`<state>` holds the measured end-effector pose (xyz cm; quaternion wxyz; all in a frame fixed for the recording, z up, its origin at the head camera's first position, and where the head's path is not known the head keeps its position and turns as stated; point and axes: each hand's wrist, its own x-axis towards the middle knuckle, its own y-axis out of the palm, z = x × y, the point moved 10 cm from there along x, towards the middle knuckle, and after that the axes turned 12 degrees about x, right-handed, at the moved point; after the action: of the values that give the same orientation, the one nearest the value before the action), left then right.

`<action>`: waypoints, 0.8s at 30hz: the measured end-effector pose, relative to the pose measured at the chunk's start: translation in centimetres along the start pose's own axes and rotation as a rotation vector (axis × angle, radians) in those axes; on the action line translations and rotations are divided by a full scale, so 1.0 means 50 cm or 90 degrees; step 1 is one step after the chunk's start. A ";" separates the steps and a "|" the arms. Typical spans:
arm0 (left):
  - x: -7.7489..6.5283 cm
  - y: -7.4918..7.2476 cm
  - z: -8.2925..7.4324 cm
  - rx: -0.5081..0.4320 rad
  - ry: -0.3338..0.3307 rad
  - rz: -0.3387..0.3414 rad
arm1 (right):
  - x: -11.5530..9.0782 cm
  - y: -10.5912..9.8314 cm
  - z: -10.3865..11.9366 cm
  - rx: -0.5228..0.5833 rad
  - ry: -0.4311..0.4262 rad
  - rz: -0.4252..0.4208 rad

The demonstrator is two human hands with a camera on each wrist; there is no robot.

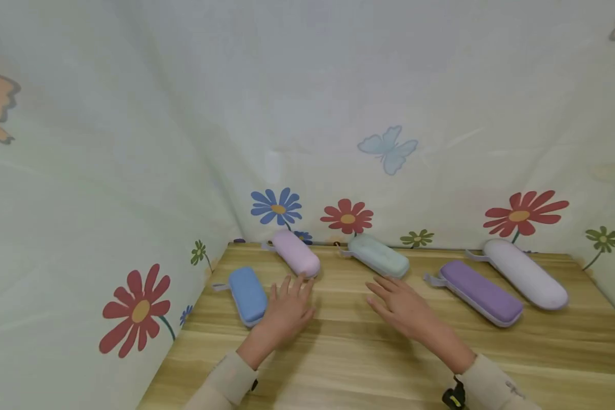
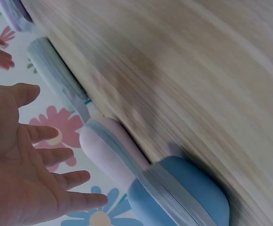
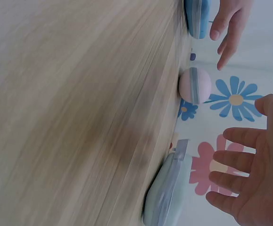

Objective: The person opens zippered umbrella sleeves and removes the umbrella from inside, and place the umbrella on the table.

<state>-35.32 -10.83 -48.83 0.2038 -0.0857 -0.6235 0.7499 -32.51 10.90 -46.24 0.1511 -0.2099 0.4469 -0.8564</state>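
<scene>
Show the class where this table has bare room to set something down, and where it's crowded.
The widest bare patch of table runs between the left hand and right hand toward the person. A smaller one separates the pink case from the pale green case. It is crowded at right, where the purple case and whitish case lie close together.

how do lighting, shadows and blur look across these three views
Head view: soft light, no harsh glare on the flower-print backdrop, diffuse shadows on the wood-grain tabletop; left wrist view: steeply tilted, grain soft, dark shadow beside the blue zip case; right wrist view: tilted, soft-edged shadow.
</scene>
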 end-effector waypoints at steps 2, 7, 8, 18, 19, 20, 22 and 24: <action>-0.001 0.000 0.007 0.003 -0.007 0.013 | 0.004 0.003 0.005 -0.002 -0.007 0.002; -0.004 -0.001 0.033 0.009 -0.029 0.033 | 0.017 0.015 0.016 -0.004 -0.015 0.013; -0.006 -0.001 0.041 0.009 -0.037 0.037 | 0.020 0.019 0.018 -0.006 -0.017 0.018; -0.036 0.013 0.158 -0.013 -0.187 0.048 | 0.045 0.049 0.043 -0.004 -0.054 0.044; -0.040 0.016 0.171 -0.010 -0.200 0.048 | 0.047 0.053 0.045 -0.004 -0.056 0.048; -0.044 0.020 0.184 -0.010 -0.211 0.046 | 0.050 0.057 0.046 -0.007 -0.057 0.053; -0.053 0.027 0.206 -0.010 -0.233 0.045 | 0.055 0.068 0.049 -0.015 -0.060 0.063; -0.062 0.036 0.224 -0.016 -0.256 0.052 | 0.059 0.077 0.052 -0.019 -0.061 0.071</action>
<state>-37.18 -22.43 -48.62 0.0439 0.0380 -0.6569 0.7517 -33.51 5.61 -47.43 0.2167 -0.2274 0.4629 -0.8289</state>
